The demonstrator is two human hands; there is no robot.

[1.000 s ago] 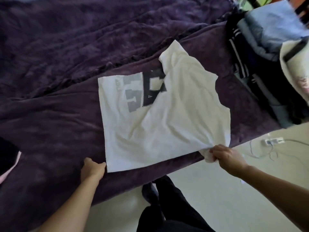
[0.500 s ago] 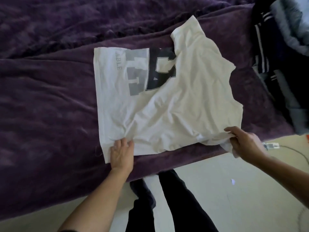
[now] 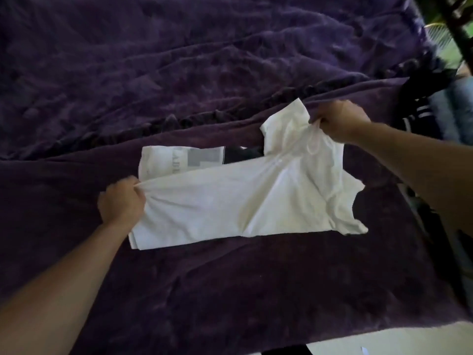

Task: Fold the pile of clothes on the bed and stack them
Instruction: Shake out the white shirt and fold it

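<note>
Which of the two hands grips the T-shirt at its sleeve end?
The right hand: it pinches the T-shirt beside the far sleeve, while the left hand grips the straight hem end.

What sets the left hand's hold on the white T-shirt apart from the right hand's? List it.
The left hand grips the white T-shirt at its straight hem end; the right hand grips the sleeve end. The left hand sits nearer the person, the right hand farther up the purple blanket. Both pinch bunched fabric, with the shirt stretched between them.
</note>
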